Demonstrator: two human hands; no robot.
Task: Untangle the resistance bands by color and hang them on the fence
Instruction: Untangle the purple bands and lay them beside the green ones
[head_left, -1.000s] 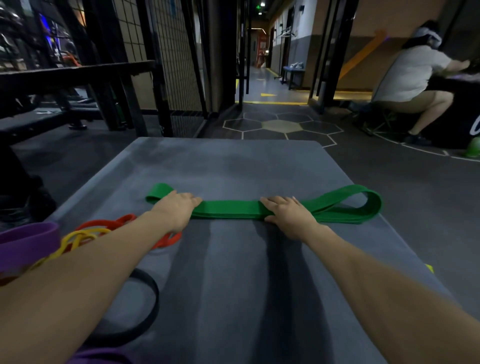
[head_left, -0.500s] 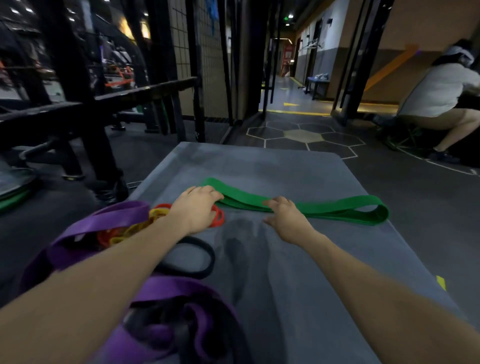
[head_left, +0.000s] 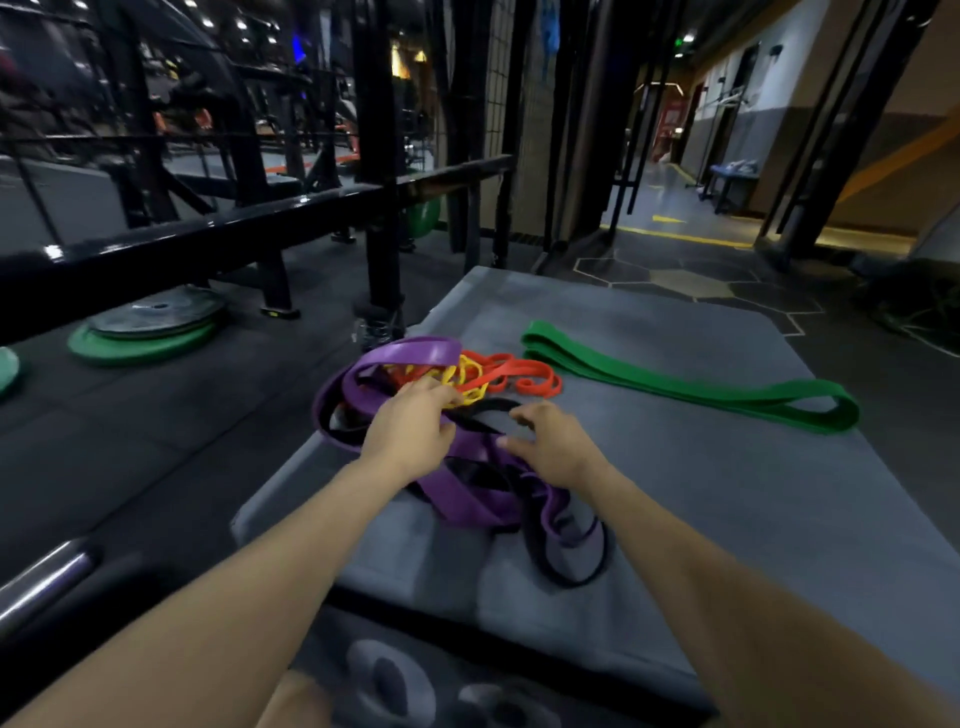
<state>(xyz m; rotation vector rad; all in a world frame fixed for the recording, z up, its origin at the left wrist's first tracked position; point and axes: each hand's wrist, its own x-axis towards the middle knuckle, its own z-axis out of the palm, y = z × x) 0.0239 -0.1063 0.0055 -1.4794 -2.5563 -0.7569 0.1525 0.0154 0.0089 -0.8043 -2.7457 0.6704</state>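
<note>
We reach both arms out, left hand (head_left: 410, 434) pinching the yellow band (head_left: 464, 378), right hand (head_left: 551, 451) loosely curled, ungrasping, over the purple band (head_left: 464, 499).

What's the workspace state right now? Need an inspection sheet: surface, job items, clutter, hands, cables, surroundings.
Surface: grey padded mat, raised above the dark floor.
Job's things: folded green rubber resistance band lies apart, far right; purple, black, orange-red and yellow bands tangled at the mat's left edge.
Clutter: nothing seen.
Hands: left hand on the pile near the yellow band; right hand over the black and purple bands; neither grip can be made out.
Cables: nothing seen.
Surroundings: black metal fence rail to the left; green weight plates on the floor.
</note>
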